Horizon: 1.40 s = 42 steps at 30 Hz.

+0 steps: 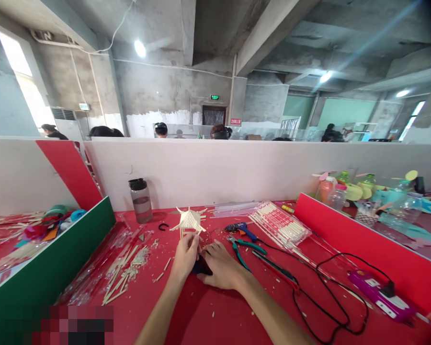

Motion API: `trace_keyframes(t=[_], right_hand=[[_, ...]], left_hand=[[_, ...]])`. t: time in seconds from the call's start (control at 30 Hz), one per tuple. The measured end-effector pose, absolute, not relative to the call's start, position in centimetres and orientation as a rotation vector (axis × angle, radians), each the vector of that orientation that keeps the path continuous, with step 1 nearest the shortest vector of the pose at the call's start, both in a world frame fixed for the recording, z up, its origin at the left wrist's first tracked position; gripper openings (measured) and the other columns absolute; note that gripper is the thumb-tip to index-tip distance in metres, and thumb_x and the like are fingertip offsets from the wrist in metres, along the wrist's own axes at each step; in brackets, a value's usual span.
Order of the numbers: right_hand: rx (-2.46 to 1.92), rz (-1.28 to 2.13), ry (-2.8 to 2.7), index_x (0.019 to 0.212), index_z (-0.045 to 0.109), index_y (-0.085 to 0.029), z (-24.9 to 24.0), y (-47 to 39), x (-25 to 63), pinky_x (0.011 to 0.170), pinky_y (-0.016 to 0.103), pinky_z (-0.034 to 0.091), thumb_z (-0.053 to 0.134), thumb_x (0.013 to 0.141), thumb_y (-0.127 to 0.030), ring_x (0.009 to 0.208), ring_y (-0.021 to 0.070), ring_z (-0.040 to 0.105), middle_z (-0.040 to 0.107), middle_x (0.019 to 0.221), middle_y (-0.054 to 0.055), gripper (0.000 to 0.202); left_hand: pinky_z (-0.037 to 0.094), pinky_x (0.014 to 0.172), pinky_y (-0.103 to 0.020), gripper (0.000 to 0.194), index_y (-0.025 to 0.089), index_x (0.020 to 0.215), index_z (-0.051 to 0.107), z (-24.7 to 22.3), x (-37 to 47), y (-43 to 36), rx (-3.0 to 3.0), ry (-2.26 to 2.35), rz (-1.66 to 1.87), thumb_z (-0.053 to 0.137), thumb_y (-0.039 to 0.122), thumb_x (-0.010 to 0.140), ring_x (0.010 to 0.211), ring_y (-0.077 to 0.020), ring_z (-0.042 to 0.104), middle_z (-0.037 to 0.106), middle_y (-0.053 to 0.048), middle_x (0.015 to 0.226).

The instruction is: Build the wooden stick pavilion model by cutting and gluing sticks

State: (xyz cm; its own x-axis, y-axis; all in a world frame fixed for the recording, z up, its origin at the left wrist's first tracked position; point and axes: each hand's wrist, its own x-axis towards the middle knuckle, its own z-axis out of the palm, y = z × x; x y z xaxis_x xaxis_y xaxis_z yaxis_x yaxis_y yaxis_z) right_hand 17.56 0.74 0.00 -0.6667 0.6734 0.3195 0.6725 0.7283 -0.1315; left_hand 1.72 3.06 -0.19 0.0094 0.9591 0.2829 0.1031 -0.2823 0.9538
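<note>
A small pavilion model [189, 219] of pale wooden sticks, with a ridged peaked roof, stands upright in front of me. Just below it, my left hand [187, 253] is closed, thumb and forefinger pinched near its base; whatever is between them is hidden. Beside it, my right hand [221, 264] curls its fingers over a dark object [200, 266], mostly covered and too unclear to name. Teal-handled pliers [244, 249] lie just right of that hand. Behind them rests a blue glue gun [241, 229] with a black cord.
Cut sticks [119, 280] and scraps litter the left side, near a green divider [61, 258]. A water bottle [141, 201] stands at the back. Bundled sticks [280, 224], a red-handled tool [278, 269], and a purple power strip [380, 294] lie right, beside a red divider [366, 239].
</note>
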Motion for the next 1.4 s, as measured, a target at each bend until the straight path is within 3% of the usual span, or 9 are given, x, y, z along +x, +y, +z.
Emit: trace_keyframes(t=[0.17,0.27,0.47,0.63,0.93,1.13,1.4], right_hand=[[-1.021,-0.074,-2.605,0.119,0.060,-0.013,0.2,0.7,17.5,0.108,0.050,0.034,0.064,0.088,-0.050,0.110,0.0320,0.055,0.064,0.114,0.015,0.049],[-1.015,-0.061,-2.609,0.122,0.058,-0.013,0.6,0.5,17.5,0.104,0.048,0.038,0.064,0.089,-0.047,0.110,0.0317,0.054,0.062,0.118,0.016,0.048],[-1.018,0.017,-2.592,0.127,0.054,-0.013,1.2,0.2,17.7,0.100,0.044,0.043,0.065,0.090,-0.039,0.113,0.0301,0.052,0.058,0.123,0.015,0.046],[-1.015,-0.024,-2.586,0.136,0.048,-0.013,1.2,0.4,18.0,0.106,0.049,0.039,0.064,0.092,-0.041,0.122,0.0330,0.048,0.054,0.132,0.018,0.055],[-0.930,-0.015,-2.616,0.146,0.041,-0.015,1.0,1.3,19.1,0.115,0.053,0.029,0.058,0.095,-0.043,0.132,0.0327,0.041,0.050,0.139,0.018,0.061],[-0.932,0.019,-2.639,0.149,0.039,-0.015,1.1,1.4,20.1,0.116,0.052,0.030,0.057,0.095,-0.044,0.134,0.0328,0.040,0.049,0.139,0.018,0.063],[-0.904,0.057,-2.636,0.152,0.034,-0.018,1.7,0.9,20.1,0.114,0.049,0.034,0.054,0.097,-0.045,0.134,0.0315,0.042,0.047,0.142,0.017,0.064]], left_hand=[[0.041,0.060,-0.025,0.031,0.020,0.092,0.065,1.0,1.4,2.1,1.730,1.502,1.304,0.047,0.044,0.093,0.064,-0.0176,0.063,0.067,-0.002,0.073],[0.039,0.066,-0.026,0.029,0.022,0.091,0.067,2.1,1.1,1.5,1.846,1.733,1.169,0.045,0.039,0.095,0.077,-0.0207,0.067,0.071,-0.004,0.080],[0.037,0.063,-0.023,0.032,0.021,0.084,0.064,2.6,0.8,1.4,1.865,1.640,1.132,0.038,0.035,0.097,0.071,-0.0184,0.065,0.070,-0.003,0.077],[0.035,0.061,-0.023,0.031,0.022,0.087,0.065,2.5,0.6,1.2,1.895,1.637,1.167,0.041,0.039,0.096,0.068,-0.0181,0.063,0.069,-0.003,0.075],[0.033,0.060,-0.023,0.034,0.021,0.070,0.056,2.9,-0.3,1.2,1.881,1.565,1.221,0.041,0.038,0.095,0.062,-0.0168,0.056,0.059,0.001,0.063],[0.030,0.058,-0.024,0.030,0.021,0.071,0.058,3.5,-1.1,0.9,1.924,1.587,1.210,0.045,0.038,0.093,0.061,-0.0169,0.053,0.058,0.001,0.063],[0.035,0.057,-0.023,0.036,0.017,0.076,0.062,3.1,-2.8,1.9,1.599,1.324,1.485,0.049,0.048,0.090,0.059,-0.0140,0.047,0.051,0.003,0.061]])
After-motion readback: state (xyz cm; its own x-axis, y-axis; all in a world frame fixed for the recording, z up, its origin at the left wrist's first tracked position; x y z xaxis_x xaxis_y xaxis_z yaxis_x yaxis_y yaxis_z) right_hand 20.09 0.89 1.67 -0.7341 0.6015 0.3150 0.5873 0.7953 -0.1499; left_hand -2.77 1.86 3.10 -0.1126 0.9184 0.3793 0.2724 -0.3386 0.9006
